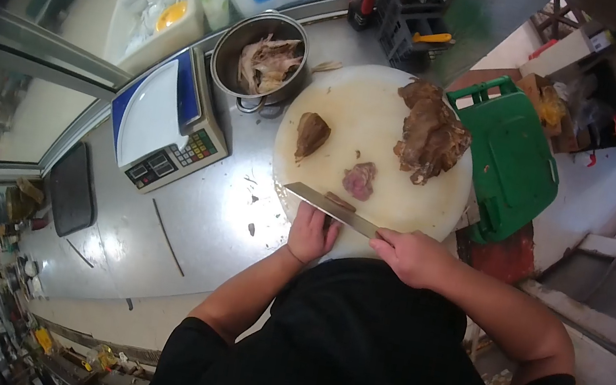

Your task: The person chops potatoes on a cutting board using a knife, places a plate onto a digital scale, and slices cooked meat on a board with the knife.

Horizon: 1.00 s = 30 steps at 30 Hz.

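In my right hand (406, 256) is the handle of a broad cleaver (334, 207), its blade pointing left across the near part of a round white chopping board (338, 101). My left hand (311, 233) is curled against the near side of the blade, pressing a piece of brown cooked meat (340, 201) that shows partly beyond the blade; the fingertips are partly hidden. Just past the blade lie sliced pinkish meat pieces (359, 180). A smaller brown chunk (312, 135) rests at the board's left, and a large brown slab of meat (432, 134) at its far right.
A steel pot (219, 66) holding bones or meat scraps stands left of the board, beside a digital scale (168, 162) with a white tray. A green bin lid (511, 156) borders the board's right. Black baskets (413, 40) and a white tub (121, 26) sit farther back.
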Motion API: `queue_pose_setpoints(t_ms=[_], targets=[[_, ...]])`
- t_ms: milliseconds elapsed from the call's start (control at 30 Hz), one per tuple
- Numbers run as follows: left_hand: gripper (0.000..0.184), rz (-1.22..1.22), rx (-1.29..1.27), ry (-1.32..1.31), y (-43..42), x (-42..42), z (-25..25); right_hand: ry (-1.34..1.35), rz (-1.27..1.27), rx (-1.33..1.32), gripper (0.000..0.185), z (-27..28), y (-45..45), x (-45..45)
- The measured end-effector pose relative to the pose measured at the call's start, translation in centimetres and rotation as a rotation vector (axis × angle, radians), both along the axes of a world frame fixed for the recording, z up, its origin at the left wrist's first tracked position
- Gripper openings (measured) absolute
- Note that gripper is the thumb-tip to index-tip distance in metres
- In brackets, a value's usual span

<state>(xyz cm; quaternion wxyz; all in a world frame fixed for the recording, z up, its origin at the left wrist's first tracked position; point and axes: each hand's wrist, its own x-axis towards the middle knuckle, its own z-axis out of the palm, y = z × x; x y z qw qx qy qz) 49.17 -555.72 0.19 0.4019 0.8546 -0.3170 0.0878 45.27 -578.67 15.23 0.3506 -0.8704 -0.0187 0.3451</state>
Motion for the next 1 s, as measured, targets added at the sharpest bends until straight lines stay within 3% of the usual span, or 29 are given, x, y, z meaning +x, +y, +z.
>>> queue_pose_setpoints(t_ms=[333, 400, 500, 600, 800, 900, 1000], targets=[[0.043, -0.002, -0.026, -0.057, -0.3, -0.1, -0.5, -0.083, 0.030, -0.039, 0.051, -3.7, 2.7, 2.3], [0.042, -0.008, -0.022, -0.074, -0.2, -0.1, -0.6, -0.267, 0.079, 0.039, 0.049, -4.2, 3.1, 2.3], [0.046, -0.028, 0.045, -0.031, 0.6, -0.5, -1.5, -0.181, -0.042, -0.002, 0.046, -5.6, 4.4, 2.4], [0.044, -0.006, -0.026, -0.067, 0.2, -0.4, -1.4, -0.156, -0.099, 0.153, 0.044, -4.9, 2.3, 1.7], [0.041, 0.009, -0.043, -0.099, 0.0, -0.5, -0.5, -0.152, -0.176, 0.136, 0.043, -2.2, -0.5, -1.6], [0.044, 0.043, 0.036, -0.022, 0.0, -0.8, -0.3, -0.070, -0.080, 0.056, 0.042, 0.8, -0.6, -2.4], [0.050, 0.053, 0.029, -0.063, 0.0, -0.7, -0.7, -0.102, -0.086, 0.040, 0.042, -0.1, -1.0, -3.0]])
